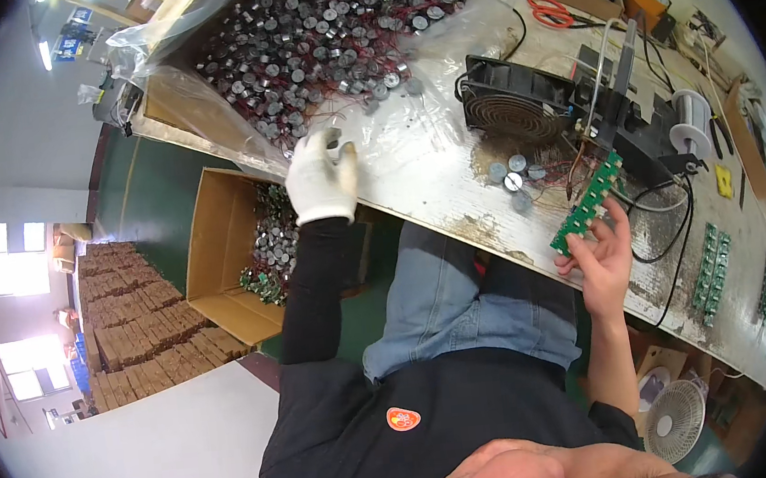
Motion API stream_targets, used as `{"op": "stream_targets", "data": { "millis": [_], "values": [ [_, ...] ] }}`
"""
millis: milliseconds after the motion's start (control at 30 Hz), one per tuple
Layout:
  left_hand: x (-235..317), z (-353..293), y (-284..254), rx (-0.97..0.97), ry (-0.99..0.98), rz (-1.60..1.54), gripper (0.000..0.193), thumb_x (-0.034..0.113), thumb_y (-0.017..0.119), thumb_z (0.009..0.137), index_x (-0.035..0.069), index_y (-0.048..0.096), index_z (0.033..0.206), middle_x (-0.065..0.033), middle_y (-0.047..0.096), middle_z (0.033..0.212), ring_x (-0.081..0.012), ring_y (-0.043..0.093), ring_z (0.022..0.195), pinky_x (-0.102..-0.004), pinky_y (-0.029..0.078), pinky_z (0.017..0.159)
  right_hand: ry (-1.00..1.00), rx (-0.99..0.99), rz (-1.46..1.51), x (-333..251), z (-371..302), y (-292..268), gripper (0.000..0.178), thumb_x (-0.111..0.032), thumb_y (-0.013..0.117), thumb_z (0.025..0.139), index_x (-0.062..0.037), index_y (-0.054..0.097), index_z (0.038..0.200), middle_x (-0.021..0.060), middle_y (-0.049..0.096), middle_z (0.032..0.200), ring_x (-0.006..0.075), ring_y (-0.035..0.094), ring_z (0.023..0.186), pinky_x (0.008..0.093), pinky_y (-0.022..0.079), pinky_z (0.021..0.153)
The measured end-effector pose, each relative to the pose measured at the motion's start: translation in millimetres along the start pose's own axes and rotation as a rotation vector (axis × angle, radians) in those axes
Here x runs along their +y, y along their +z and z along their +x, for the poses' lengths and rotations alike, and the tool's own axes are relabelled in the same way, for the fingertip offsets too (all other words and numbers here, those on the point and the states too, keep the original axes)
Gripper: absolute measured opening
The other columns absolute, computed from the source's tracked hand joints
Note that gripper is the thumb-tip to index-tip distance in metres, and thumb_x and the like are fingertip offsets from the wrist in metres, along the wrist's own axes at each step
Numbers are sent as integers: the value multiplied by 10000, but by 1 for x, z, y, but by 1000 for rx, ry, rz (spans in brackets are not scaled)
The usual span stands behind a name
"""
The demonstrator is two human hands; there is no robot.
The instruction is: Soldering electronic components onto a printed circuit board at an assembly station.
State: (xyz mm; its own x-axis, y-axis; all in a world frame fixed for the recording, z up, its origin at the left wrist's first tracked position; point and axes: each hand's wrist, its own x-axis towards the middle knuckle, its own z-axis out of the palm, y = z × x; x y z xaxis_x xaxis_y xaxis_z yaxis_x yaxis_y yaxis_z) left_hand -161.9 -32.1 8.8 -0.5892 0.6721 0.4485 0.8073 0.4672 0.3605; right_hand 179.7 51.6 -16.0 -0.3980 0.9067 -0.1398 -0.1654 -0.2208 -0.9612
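Note:
My left hand (320, 182), in a white glove, is over the table's near edge beside a big heap of small round metal parts with thin red wires (327, 37). Its thumb and fingers are apart, and nothing shows between them. My bare right hand (602, 259) grips a long green circuit board (588, 204) by its lower end, thumb on top, tilted above the table. A few of the round parts (514, 180) lie left of that board, in front of a black square fan (517, 102). Beyond the board stands a black soldering fixture (635, 127).
Clear plastic sheeting (432, 128) lies round the heap. More green boards (711, 274) rest at right, near a solder wire spool (692, 122) and black cables. Red-handled scissors (550, 11) lie farther back. An open cardboard box (216, 227) of parts stands on the floor at left.

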Motion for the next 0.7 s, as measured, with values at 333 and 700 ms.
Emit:
{"op": "stream_targets", "data": {
  "millis": [333, 700],
  "values": [
    [-29, 34, -17, -504, 23, 391, 178, 168, 587, 797, 140, 704, 929, -157, 619, 1000, -340, 633, 886, -411, 515, 784, -17, -3, -16, 2, 2, 2, 635, 66, 600, 836, 0, 258, 1367, 154, 553, 1042, 169, 632, 635, 245, 535, 509],
    [-51, 22, -6, -332, 382, 254, 87, 172, 621, 806, 115, 682, 831, -91, 600, 870, -299, 639, 745, -384, 526, 643, -22, 7, -24, 2, -1, -1, 646, 71, 600, 834, -9, 255, 1373, 156, 541, 1050, 172, 630, 633, 248, 538, 510]
  ]
}}
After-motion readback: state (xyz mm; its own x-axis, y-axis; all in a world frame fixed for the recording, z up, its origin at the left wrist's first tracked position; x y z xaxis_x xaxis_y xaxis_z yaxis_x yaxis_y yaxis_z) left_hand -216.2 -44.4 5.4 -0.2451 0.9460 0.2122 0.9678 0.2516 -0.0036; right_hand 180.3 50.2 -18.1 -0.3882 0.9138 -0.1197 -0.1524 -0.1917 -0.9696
